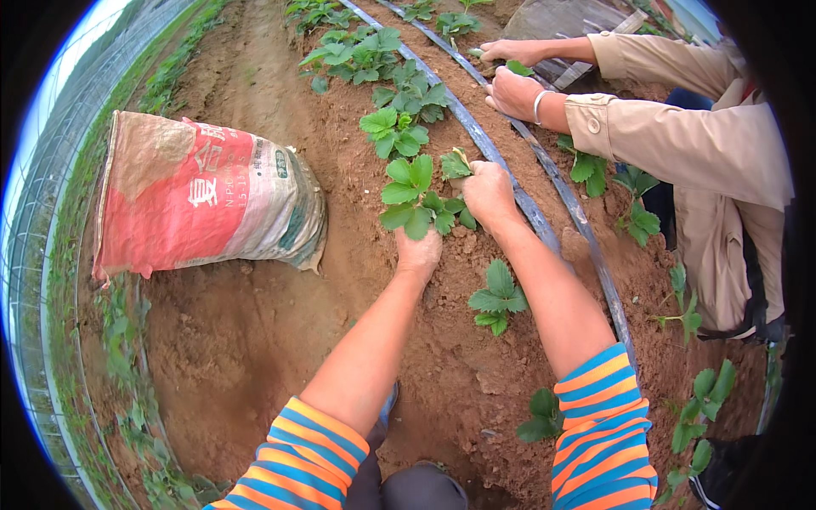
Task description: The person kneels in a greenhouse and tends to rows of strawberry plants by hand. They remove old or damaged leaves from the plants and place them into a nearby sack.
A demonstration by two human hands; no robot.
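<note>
Both my hands are at a strawberry plant [411, 194] growing in the brown soil bed. My left hand [419, 250] is low at the plant's near side, its fingers partly hidden under the leaves; whether they grip a stem does not show. My right hand [489, 194] is closed on a strawberry leaf [455, 164] with a yellowish, withered edge, just right of the plant. More strawberry plants stand in the row beyond, and a smaller one [498, 298] grows nearer to me, below my right forearm.
A red and white woven fertilizer sack [185, 197] lies on the path at left. Two drip irrigation hoses [475, 131] run along the bed. Across them, a co-worker's hands [513, 92] are at another plant. Weathered boards [561, 29] lie at the upper right.
</note>
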